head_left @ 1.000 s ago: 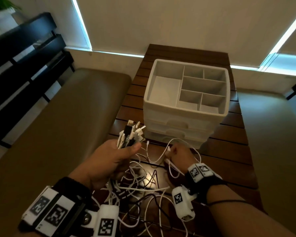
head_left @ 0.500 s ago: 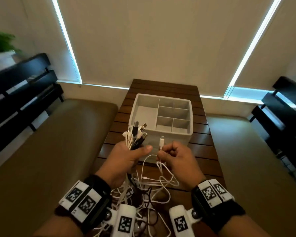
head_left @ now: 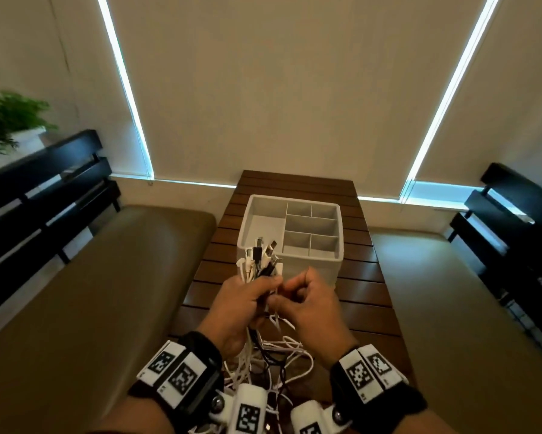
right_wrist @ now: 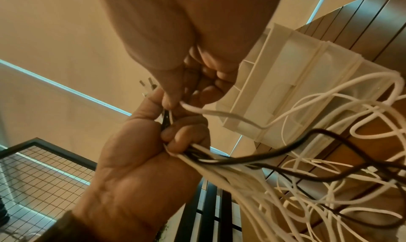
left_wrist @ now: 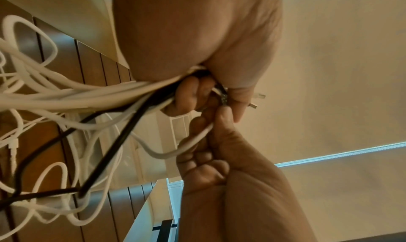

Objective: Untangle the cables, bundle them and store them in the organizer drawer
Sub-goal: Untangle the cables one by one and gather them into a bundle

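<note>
My left hand grips a bunch of white and black cable ends, plugs pointing up, just in front of the white organizer. The organizer's top tray is split into several compartments with nothing in them. My right hand pinches one thin white cable right against the left fist. In the left wrist view my left hand's fingers curl round the bundle. The right wrist view shows my right hand pinching the white cable. The tangled cables hang down onto the wooden table.
Olive cushioned benches run along the table on the left and right, with black slatted backrests behind them. A green plant stands far left. Drawn blinds cover the windows behind the organizer.
Both hands have risen off the table and come together. The right hand picked up a white cable end and brought it against the left hand's bundle. The head view tilted upward.
</note>
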